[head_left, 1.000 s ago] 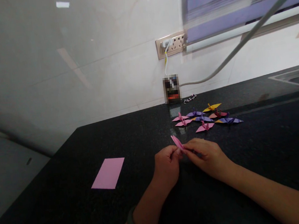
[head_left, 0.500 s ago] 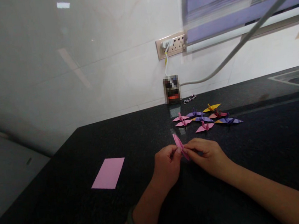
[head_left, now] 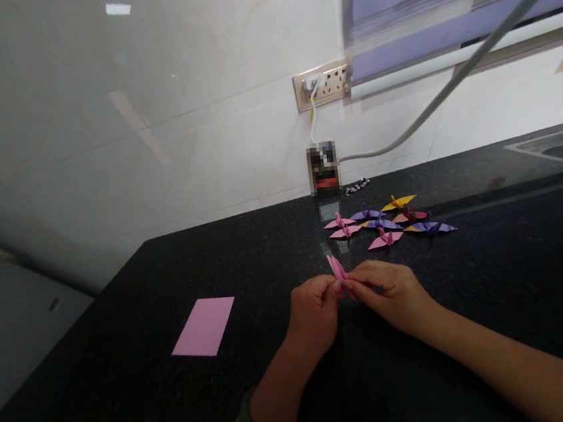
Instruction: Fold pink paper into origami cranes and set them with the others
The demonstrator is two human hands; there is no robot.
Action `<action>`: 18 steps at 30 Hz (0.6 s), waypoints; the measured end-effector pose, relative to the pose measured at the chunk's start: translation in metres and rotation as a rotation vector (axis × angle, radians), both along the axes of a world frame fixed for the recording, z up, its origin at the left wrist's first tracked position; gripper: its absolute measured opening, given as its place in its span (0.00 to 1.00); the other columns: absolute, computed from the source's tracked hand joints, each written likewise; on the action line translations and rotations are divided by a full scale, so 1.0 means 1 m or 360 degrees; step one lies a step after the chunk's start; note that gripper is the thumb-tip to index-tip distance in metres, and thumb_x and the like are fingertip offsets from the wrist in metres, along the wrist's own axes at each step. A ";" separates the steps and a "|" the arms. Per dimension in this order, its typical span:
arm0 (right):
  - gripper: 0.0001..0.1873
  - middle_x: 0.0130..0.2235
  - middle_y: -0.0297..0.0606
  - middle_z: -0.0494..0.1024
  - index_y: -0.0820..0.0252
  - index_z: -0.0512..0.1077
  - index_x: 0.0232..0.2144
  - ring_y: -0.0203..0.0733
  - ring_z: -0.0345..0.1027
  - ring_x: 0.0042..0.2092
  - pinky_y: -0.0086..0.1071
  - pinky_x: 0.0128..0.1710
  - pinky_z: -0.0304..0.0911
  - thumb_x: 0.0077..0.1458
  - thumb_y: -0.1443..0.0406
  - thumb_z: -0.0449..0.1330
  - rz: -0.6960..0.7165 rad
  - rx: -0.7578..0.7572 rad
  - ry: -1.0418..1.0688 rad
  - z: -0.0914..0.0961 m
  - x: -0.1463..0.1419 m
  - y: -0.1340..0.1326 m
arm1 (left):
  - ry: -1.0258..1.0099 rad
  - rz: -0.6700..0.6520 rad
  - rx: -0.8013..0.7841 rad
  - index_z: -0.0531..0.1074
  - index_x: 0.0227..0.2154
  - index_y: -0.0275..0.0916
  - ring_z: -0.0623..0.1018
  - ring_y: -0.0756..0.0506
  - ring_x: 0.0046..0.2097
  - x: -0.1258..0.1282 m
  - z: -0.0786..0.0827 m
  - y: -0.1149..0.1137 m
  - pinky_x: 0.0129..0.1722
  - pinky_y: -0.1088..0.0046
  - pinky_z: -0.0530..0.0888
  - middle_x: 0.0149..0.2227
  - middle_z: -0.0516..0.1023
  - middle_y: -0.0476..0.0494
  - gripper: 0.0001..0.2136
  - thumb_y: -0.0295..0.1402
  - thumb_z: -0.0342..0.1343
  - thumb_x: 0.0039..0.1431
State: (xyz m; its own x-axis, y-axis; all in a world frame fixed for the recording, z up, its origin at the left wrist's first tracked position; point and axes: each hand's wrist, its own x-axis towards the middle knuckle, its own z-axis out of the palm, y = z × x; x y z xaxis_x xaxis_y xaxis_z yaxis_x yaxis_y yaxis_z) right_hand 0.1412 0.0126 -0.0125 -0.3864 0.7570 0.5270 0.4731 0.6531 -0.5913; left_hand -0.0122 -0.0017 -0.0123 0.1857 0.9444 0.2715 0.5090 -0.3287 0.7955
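A piece of folded pink origami paper (head_left: pixel 337 269) is held between my two hands, just above the black countertop (head_left: pixel 146 406). My left hand (head_left: pixel 316 308) pinches its left side between thumb and fingers. From the other side, my right hand (head_left: pixel 391 293) grips it with thumb and forefinger. Its pointed upper end sticks up past the fingertips and shows two slightly parted layers; the middle is covered by my fingers. Farther back lie several finished paper cranes, among them a pink crane (head_left: pixel 385 237), a purple crane (head_left: pixel 430 228) and a yellow crane (head_left: pixel 399 202).
A flat pink paper sheet (head_left: pixel 204 328) lies to the left. Against the tiled wall stand a blurred-out small box (head_left: pixel 324 169) and a beaded string (head_left: pixel 357 187). A grey cable (head_left: pixel 432 114) runs up to the right, below a wall socket (head_left: pixel 333 81).
The upper tip of the folded pink paper has parted slightly into two layers and tilts a little differently. Both hands keep nearly the same place and grip.
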 end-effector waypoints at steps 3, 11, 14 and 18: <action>0.09 0.27 0.35 0.73 0.58 0.72 0.29 0.34 0.66 0.29 0.27 0.29 0.61 0.51 0.69 0.51 0.0000 0.0016 -0.0012 0.000 0.000 0.000 | 0.0036 0.0009 0.0033 0.71 0.26 0.37 0.71 0.49 0.30 0.001 0.003 -0.001 0.32 0.75 0.66 0.26 0.73 0.46 0.12 0.34 0.43 0.55; 0.08 0.27 0.37 0.73 0.61 0.70 0.29 0.36 0.66 0.30 0.28 0.30 0.61 0.47 0.71 0.52 -0.0051 0.0080 -0.0085 -0.002 -0.001 0.001 | 0.0134 0.0050 0.0087 0.71 0.27 0.37 0.70 0.50 0.28 0.004 0.005 -0.002 0.29 0.76 0.65 0.26 0.72 0.47 0.09 0.32 0.46 0.52; 0.07 0.26 0.36 0.71 0.61 0.70 0.28 0.35 0.65 0.29 0.27 0.29 0.60 0.47 0.72 0.52 -0.0052 0.0046 -0.0084 -0.003 0.000 0.000 | 0.0132 0.0058 0.0065 0.71 0.27 0.37 0.69 0.50 0.27 0.004 0.002 -0.002 0.28 0.76 0.65 0.25 0.72 0.47 0.09 0.31 0.46 0.51; 0.06 0.25 0.35 0.69 0.61 0.69 0.26 0.35 0.62 0.27 0.27 0.25 0.58 0.45 0.72 0.53 -0.0104 -0.0043 -0.0015 -0.005 -0.001 0.000 | 0.0075 0.0049 0.0005 0.70 0.26 0.36 0.69 0.51 0.27 0.004 0.001 -0.003 0.28 0.77 0.65 0.25 0.72 0.47 0.08 0.30 0.46 0.51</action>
